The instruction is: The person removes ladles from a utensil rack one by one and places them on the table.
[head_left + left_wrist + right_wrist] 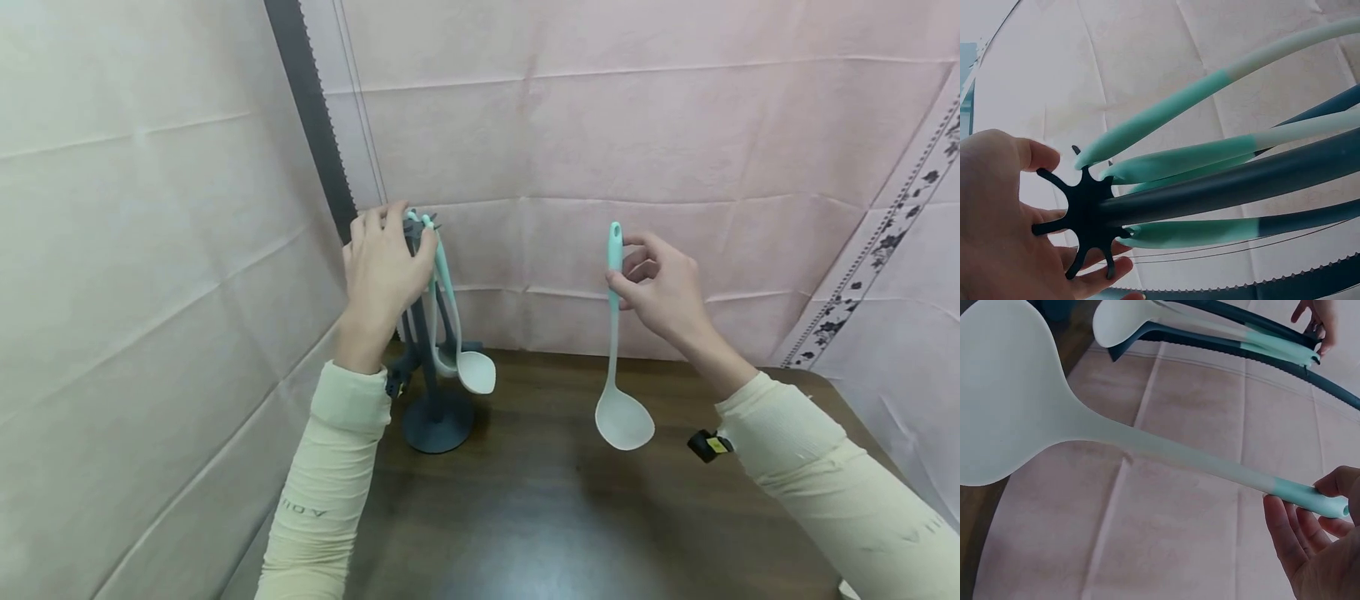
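Observation:
My right hand (663, 283) pinches a ladle (625, 421) by its mint-green handle, holding it upright with the white bowl down, apart from the table. In the right wrist view the ladle (1004, 394) fills the left side. At the left, my left hand (386, 262) grips the top of a dark utensil stand (438, 429); its thumb and fingers go round the hooked star-shaped top (1088, 212). Several green-handled utensils hang from the hooks, among them one with a white head (477, 372). The left hand hides part of the stand's top in the head view.
The stand's round base rests on a dark brown wooden table (525, 533). Pale creased cloth (637, 142) hangs behind the table and at both sides. A dark strip (311, 108) runs down the cloth behind my left hand.

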A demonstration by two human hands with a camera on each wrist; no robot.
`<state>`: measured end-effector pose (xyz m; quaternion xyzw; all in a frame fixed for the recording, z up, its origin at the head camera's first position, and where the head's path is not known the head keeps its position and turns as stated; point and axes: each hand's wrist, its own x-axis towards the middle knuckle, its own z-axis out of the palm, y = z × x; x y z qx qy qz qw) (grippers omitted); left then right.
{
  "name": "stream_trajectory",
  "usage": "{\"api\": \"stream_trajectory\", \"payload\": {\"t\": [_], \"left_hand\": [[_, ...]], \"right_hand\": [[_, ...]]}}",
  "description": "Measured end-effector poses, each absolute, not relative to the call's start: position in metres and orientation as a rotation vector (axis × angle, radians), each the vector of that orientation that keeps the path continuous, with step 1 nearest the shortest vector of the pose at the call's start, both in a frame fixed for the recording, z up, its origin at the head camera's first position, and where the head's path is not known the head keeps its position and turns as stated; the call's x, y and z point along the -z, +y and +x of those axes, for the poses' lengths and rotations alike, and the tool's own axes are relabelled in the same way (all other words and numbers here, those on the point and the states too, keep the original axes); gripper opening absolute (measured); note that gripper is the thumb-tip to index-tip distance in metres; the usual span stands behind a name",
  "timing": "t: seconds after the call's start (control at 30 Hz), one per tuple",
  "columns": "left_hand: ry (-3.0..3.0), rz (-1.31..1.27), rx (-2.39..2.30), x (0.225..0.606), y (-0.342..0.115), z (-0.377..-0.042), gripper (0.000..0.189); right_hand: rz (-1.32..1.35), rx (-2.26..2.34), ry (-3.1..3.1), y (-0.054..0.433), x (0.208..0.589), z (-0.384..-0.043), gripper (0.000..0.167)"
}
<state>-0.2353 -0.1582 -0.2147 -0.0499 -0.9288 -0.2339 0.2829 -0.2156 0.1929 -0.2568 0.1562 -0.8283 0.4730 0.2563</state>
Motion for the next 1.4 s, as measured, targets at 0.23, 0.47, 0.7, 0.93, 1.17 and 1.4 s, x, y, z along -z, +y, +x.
{"api": "stream_trajectory", "payload": {"t": [0.23,0.47,0.7,0.93,1.17,1.4], "left_hand": [[-2.415,-0.097,0.63,0.22,-0.154,-0.244,0.065],[-2.329,-0.08,0.656,0.226,-0.154,-0.252,0.057],[-2.292,-0.075,0.668,0.227,-0.151,-0.257,0.054],[-2.317,-0.054,0.688,0.225,-0.155,-0.253,0.055],[-2.317,-0.122,0.813,0.222,-0.16,-0.251,0.055],[-2.287,-0.164,0.91,0.223,-0.164,-0.253,0.05]], "right_hand": [[0.388,-1.199,-2.307,0.211,0.268,-0.215,0.044],[0.347,-1.152,-2.336,0.229,0.275,-0.217,0.046],[0.304,-1.102,-2.361,0.244,0.278,-0.214,0.043],[0.278,-1.022,-2.395,0.252,0.279,-0.211,0.042],[0.257,-0.974,-2.425,0.261,0.284,-0.208,0.041],[0.234,-0.956,-2.472,0.272,0.286,-0.205,0.043]]}}
